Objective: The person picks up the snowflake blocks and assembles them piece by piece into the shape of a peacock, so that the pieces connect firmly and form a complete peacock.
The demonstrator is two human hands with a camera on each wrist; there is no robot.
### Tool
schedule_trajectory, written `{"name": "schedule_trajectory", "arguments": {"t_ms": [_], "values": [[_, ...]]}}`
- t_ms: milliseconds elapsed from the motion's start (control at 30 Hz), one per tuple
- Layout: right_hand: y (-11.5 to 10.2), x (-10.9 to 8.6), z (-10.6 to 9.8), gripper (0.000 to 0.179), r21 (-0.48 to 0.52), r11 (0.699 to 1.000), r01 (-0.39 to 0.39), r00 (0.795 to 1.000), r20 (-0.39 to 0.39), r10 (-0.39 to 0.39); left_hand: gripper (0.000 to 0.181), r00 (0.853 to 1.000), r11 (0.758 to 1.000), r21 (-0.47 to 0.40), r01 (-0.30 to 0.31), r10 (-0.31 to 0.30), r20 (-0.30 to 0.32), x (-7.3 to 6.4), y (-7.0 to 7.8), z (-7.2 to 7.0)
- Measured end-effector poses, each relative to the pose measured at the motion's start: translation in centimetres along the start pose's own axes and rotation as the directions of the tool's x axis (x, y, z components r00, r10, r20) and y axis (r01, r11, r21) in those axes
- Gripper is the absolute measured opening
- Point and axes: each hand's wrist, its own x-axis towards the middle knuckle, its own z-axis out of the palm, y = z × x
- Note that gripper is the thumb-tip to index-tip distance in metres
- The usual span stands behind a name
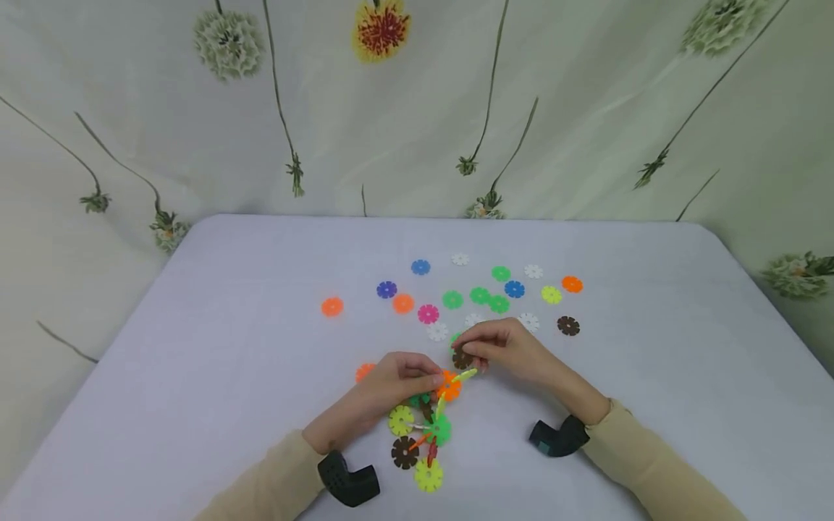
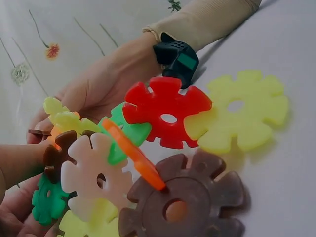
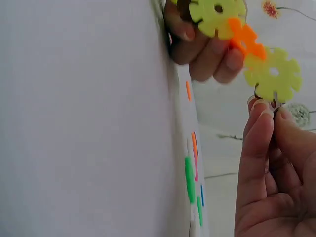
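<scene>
Thumb and fingers of my left hand (image 1: pixel 399 382) grip a joined cluster of notched plastic discs near its orange disc (image 1: pixel 451 391). Further down the cluster are a green disc (image 1: pixel 438 430), a brown disc (image 1: pixel 405 453) and a yellow disc (image 1: pixel 428 475). A red disc (image 2: pixel 140 114) slots between green and yellow ones in the left wrist view. My right hand (image 1: pixel 515 351) pinches a loose-edged brown disc (image 1: pixel 462 358) by thumb and fingertips. In the right wrist view that disc, nearly edge-on, meets the rim of the cluster's end yellow disc (image 3: pixel 285 79).
Several loose discs lie across the table (image 1: pixel 228 325) beyond my hands, among them a pink disc (image 1: pixel 428 313), a purple disc (image 1: pixel 386 289) and a brown disc (image 1: pixel 568 325). Another orange disc (image 1: pixel 365 371) lies partly behind my left hand. A flowered cloth (image 1: pixel 417 130) hangs behind.
</scene>
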Motion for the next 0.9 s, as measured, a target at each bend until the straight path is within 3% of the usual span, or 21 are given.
{"name": "schedule_trajectory", "arguments": {"t_ms": [133, 367, 633, 900], "values": [[0.0, 0.0, 1.2, 0.015, 0.041, 0.997, 0.061, 0.998, 0.031, -0.062, 0.023, 1.0, 0.999, 0.039, -0.005, 0.005, 0.013, 0.0, 0.2, 0.1], [0.1, 0.1, 1.4, 0.011, 0.028, 0.998, 0.062, 0.998, -0.034, -0.061, 0.024, 0.999, 0.999, 0.013, 0.032, -0.033, 0.013, -0.2, 0.5, 0.1], [0.4, 0.1, 1.9, 0.009, 0.079, 0.992, 0.103, 0.994, -0.031, -0.101, 0.022, 0.999, 1.0, -0.002, 0.006, -0.006, 0.032, 0.0, 0.3, -0.2], [0.2, 0.0, 2.1, 0.009, 0.076, 0.994, 0.079, 0.997, 0.018, -0.081, 0.02, 0.999, 1.0, 0.009, -0.001, 0.001, 0.036, -0.2, 0.1, 0.0]]}}
